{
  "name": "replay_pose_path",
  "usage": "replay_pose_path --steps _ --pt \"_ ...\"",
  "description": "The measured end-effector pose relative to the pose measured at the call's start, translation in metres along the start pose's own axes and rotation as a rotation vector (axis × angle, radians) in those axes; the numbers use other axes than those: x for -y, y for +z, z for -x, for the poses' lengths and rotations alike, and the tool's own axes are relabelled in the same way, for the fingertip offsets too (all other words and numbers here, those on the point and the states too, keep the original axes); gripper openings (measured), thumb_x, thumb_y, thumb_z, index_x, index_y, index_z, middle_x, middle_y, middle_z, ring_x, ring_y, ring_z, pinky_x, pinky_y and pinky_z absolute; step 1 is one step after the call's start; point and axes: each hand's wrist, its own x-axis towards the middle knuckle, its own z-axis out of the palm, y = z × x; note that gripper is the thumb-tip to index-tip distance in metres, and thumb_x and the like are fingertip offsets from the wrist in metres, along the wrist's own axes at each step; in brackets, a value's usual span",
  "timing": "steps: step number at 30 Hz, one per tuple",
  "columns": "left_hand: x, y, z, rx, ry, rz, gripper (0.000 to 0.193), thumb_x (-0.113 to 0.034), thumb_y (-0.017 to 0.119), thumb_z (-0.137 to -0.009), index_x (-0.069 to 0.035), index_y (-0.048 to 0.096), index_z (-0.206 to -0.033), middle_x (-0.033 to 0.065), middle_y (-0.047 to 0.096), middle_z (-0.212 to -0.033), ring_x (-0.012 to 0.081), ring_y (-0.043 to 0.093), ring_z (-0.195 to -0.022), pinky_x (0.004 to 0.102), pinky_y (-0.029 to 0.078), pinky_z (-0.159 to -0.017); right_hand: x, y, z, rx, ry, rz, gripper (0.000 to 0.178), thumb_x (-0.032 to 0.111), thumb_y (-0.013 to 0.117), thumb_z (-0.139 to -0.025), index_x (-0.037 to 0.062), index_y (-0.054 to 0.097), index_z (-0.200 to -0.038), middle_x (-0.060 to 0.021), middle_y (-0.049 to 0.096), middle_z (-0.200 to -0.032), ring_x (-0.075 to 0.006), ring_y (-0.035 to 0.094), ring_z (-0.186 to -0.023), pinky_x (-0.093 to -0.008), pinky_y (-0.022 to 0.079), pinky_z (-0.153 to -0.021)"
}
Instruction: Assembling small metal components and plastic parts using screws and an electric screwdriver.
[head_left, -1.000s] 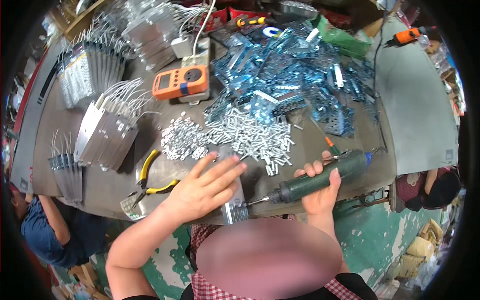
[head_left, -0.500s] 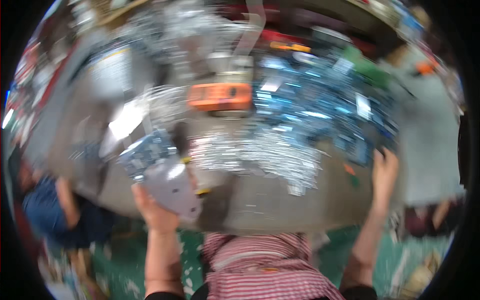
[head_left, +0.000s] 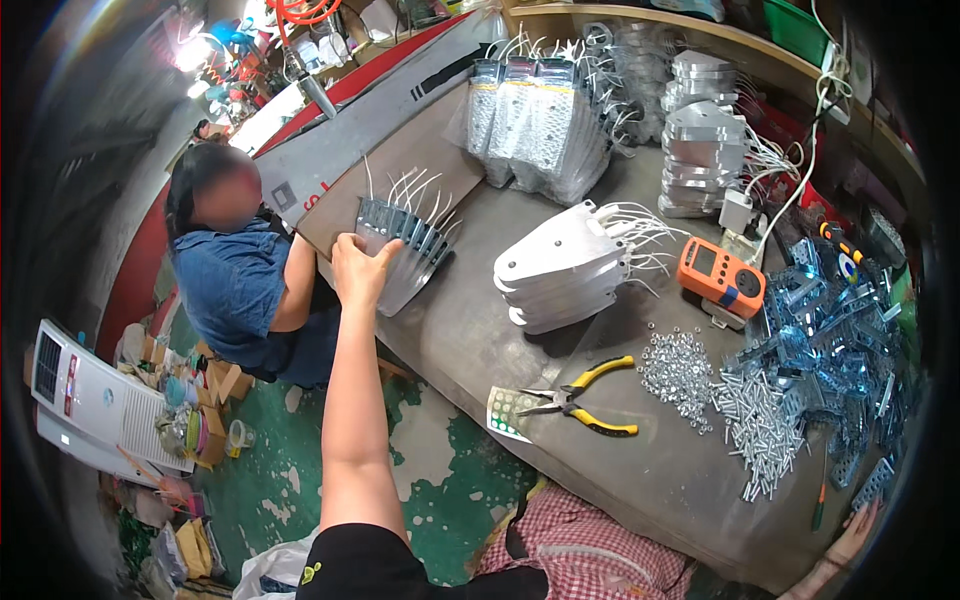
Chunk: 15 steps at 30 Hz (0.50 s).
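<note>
A workshop, judging by pliers (head_left: 563,399), heaped screws (head_left: 757,430), blue metal brackets (head_left: 838,345) and worn workbench (head_left: 450,325)

Bright, even light covers the tabletop (head_left: 445,325), while a lamp (head_left: 190,52) at upper left burns out to white, with a rainbow-tinted flare near the dark rim. The stack of metal plates (head_left: 560,250) shines pale on top and casts a soft shadow; blue metal parts (head_left: 835,345) glint. The left hand (head_left: 361,270) looks sharp; the right hand (head_left: 856,530) sits in the dim, stretched fisheye edge. A blurred patch covers the co-worker's head (head_left: 225,190).
</note>
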Motion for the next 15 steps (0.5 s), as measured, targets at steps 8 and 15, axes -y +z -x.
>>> replay_pose_path --steps 8,15 --pt "0.020 0.000 0.023 -0.102 0.203 -0.026 0.061 -0.024 0.073 -0.069 0.000 0.044 -0.117 0.0201 0.055 -0.109 0.0337 0.050 -0.106 0.0394 0.040 -0.090 0.144 0.072 0.136 0.568 0.309 -0.516 0.043 -0.009 0.059 -0.068 0.0009 0.051 -0.108 -0.0076 0.052 -0.110 -0.0210 0.052 -0.098 -0.0332 0.043 -0.081" --pt "-0.176 -0.038 0.058 0.466 0.765 0.419 0.049 -0.017 0.069 -0.073 -0.006 0.051 -0.117 0.0185 0.044 -0.126 0.0306 0.048 -0.112 0.0351 0.039 -0.092 0.295 0.095 0.142 0.786 -0.928 0.141 0.037 -0.003 0.058 -0.059 0.0043 0.057 -0.096 -0.0094 0.056 -0.091 -0.0272 0.051 -0.090 -0.0353 0.039 -0.079"
